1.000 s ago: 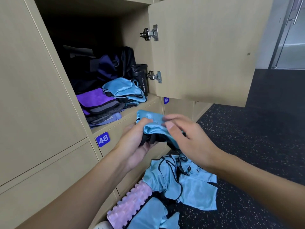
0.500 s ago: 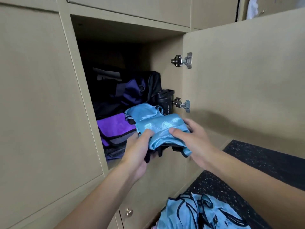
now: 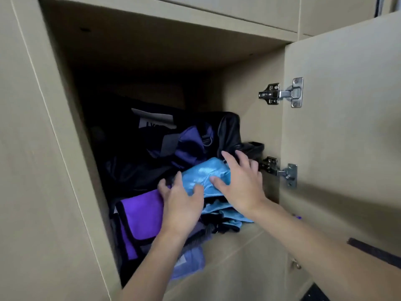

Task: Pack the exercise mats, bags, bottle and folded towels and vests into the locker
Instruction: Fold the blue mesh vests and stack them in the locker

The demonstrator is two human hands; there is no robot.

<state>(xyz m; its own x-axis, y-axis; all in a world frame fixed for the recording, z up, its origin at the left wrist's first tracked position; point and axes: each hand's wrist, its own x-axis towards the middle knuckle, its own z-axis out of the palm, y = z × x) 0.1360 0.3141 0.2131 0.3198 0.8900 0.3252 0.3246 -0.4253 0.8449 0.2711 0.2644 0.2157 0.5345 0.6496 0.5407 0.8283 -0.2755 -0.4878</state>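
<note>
A folded light-blue vest point(image 3: 204, 175) lies on top of a stack of blue vests point(image 3: 230, 216) at the front right of the open locker point(image 3: 236, 242). My left hand point(image 3: 180, 205) presses its left side with spread fingers. Over its right side my right hand point(image 3: 240, 183) lies flat, fingers straight. Beside the stack sits a pile of purple folded cloth with black trim point(image 3: 141, 216). Behind them a purple and black bag point(image 3: 191, 142) fills the dark back. Only the top of a black bottle point(image 3: 253, 147) shows, behind my right hand.
The locker door point(image 3: 347, 137) stands open on the right, with two metal hinges point(image 3: 282, 94) on its inner edge. A pale lavender cloth point(image 3: 191, 261) hangs over the shelf's front edge. Shut locker fronts surround the opening.
Both hands lifted the folded blue vest from in front of the locker and set it on the blue stack inside. Their grip has loosened to flat, spread fingers. The view moved closer and upward.
</note>
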